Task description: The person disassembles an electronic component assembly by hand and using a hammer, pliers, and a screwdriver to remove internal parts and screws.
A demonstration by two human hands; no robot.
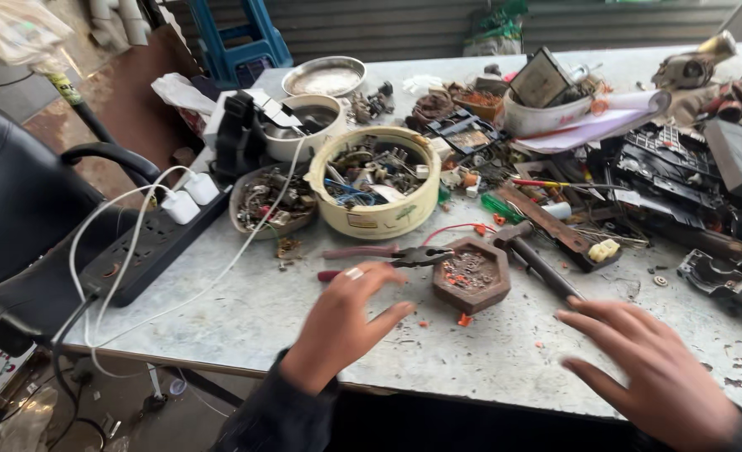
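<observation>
My left hand point(344, 322) hovers over the worktable point(245, 310) with fingers spread, holding nothing, a ring on one finger. Its fingertips are just short of a pair of red-handled pliers point(387, 255). To the right of the pliers sits a brown hexagonal wooden tray point(471, 276) with small parts in it. My right hand point(651, 368) is low at the front right, fingers apart and empty, near a hammer point(534, 255) that lies just beyond it.
A cream bowl point(379, 188) full of scrap parts stands mid-table, with smaller bowls and a metal plate point(325, 77) behind. A black power strip point(157, 243) with white chargers lies at the left edge. Dismantled electronics point(680, 167) crowd the right. A black chair point(19, 218) stands left.
</observation>
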